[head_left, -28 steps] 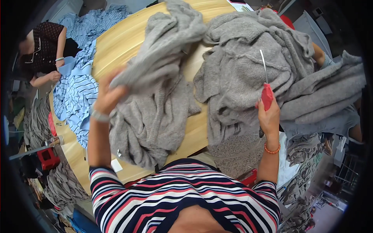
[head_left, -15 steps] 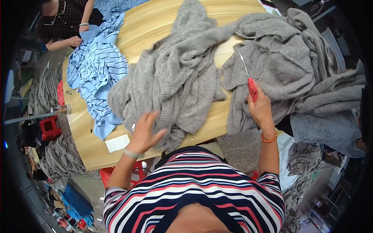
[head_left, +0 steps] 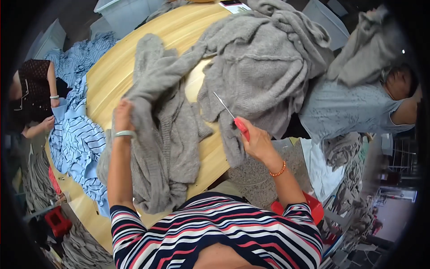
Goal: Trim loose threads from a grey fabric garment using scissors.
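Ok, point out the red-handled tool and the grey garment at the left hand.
Red-handled tool (head_left: 241, 126): head view, on its handle.
Grey garment (head_left: 150, 148): head view, on its knit folds.

Left fingers against grey knitwear on a pale table, right fingers round a red-handled tool.

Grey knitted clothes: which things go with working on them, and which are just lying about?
Seem used:
grey knit garment, at the left hand
grey knit heap beside it
red-handled pointed tool, in the right hand

Seem lying about:
white plastic bin
red plastic stool
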`<action>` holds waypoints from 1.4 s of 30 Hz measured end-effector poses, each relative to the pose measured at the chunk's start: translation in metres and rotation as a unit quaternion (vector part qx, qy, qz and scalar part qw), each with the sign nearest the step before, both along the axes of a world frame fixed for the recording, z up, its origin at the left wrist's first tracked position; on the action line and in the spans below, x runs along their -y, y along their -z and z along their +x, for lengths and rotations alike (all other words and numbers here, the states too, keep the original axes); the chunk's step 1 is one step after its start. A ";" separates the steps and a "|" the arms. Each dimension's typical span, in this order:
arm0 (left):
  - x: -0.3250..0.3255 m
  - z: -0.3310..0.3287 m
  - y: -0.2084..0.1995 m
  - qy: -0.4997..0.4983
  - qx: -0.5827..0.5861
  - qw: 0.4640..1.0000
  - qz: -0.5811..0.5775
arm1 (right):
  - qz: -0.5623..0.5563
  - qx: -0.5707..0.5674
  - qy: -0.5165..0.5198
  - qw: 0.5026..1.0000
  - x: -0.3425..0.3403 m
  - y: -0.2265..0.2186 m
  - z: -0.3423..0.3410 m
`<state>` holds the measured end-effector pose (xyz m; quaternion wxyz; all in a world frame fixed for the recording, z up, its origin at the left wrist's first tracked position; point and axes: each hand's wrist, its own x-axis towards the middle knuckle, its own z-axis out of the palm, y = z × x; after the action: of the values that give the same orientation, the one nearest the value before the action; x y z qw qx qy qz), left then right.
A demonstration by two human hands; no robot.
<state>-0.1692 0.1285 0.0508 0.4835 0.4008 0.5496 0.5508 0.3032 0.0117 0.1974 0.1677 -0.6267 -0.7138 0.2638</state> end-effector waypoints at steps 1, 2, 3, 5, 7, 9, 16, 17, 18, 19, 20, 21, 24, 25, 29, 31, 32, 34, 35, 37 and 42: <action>0.000 0.031 -0.060 -0.027 0.145 0.989 0.010 | 0.014 0.007 0.012 1.000 -0.002 0.008 0.008; 0.006 0.015 -0.079 -0.067 0.229 0.971 0.031 | 0.031 0.002 -0.003 1.000 -0.006 0.014 0.007; 0.014 0.004 -0.094 -0.087 0.266 0.959 0.042 | 0.039 0.008 0.001 0.999 -0.010 0.011 0.005; 0.038 -0.031 -0.094 -0.139 0.280 0.948 0.053 | 0.057 -0.003 -0.015 0.998 -0.015 0.008 0.006; 0.075 -0.077 -0.035 -0.337 0.203 0.918 -0.053 | 0.040 0.008 -0.030 0.999 -0.023 0.007 0.002; 0.124 -0.098 0.024 -0.305 0.009 0.942 -0.141 | 0.024 0.002 -0.061 0.998 -0.030 0.013 -0.004; 0.118 0.051 -0.057 -0.275 -0.606 0.747 0.013 | -0.030 0.042 -0.141 0.989 -0.036 0.014 -0.043; 0.110 0.065 -0.075 -0.184 -0.654 0.732 -0.039 | -0.032 0.050 -0.153 0.986 -0.035 0.011 -0.049; 0.112 0.067 -0.083 -0.098 -0.695 0.706 -0.093 | -0.026 0.051 -0.165 0.985 -0.033 0.012 -0.056; 0.111 0.056 -0.071 -0.106 -0.693 0.706 -0.097 | -0.008 0.032 -0.183 0.983 -0.032 0.012 -0.060; 0.109 0.039 -0.047 -0.073 -0.617 0.768 -0.155 | 0.009 0.013 -0.202 0.979 -0.031 0.011 -0.066; 0.109 0.029 -0.034 -0.039 -0.531 0.820 -0.210 | 0.003 0.012 -0.215 0.976 -0.030 0.008 -0.071; 0.120 0.028 -0.035 -0.161 -0.562 0.811 -0.006 | -0.023 0.038 -0.213 0.976 -0.026 0.005 -0.068; 0.124 0.024 -0.038 -0.166 -0.564 0.809 -0.010 | -0.018 0.025 -0.206 0.978 -0.024 0.008 -0.065; 0.156 -0.053 0.025 -0.388 -0.448 0.805 -0.020 | -0.009 0.028 -0.222 0.975 -0.024 0.013 -0.063; 0.157 -0.068 0.034 -0.296 -0.193 0.917 -0.184 | -0.023 0.045 -0.225 0.973 -0.025 0.013 -0.066; 0.144 -0.052 0.008 -0.292 -0.192 0.919 -0.184 | -0.040 0.062 -0.219 0.973 -0.025 0.013 -0.067; 0.119 -0.005 -0.051 -0.304 -0.261 0.913 0.080 | -0.031 0.060 -0.216 0.974 -0.026 0.008 -0.071; 0.112 0.022 -0.079 -0.222 -0.290 0.924 0.112 | -0.023 0.057 -0.213 0.975 -0.025 0.007 -0.071; 0.111 0.072 -0.094 -0.027 -0.344 0.925 0.157 | -0.002 0.049 -0.209 0.977 -0.025 0.001 -0.069; 0.137 0.102 -0.027 0.278 -0.383 0.881 0.024 | -0.021 0.036 -0.168 0.985 -0.025 -0.006 -0.062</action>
<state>-0.0671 -0.0082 0.0773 0.3592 0.7282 0.5445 0.2105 0.2413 0.0366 0.2032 0.0821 -0.5107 -0.8087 0.2802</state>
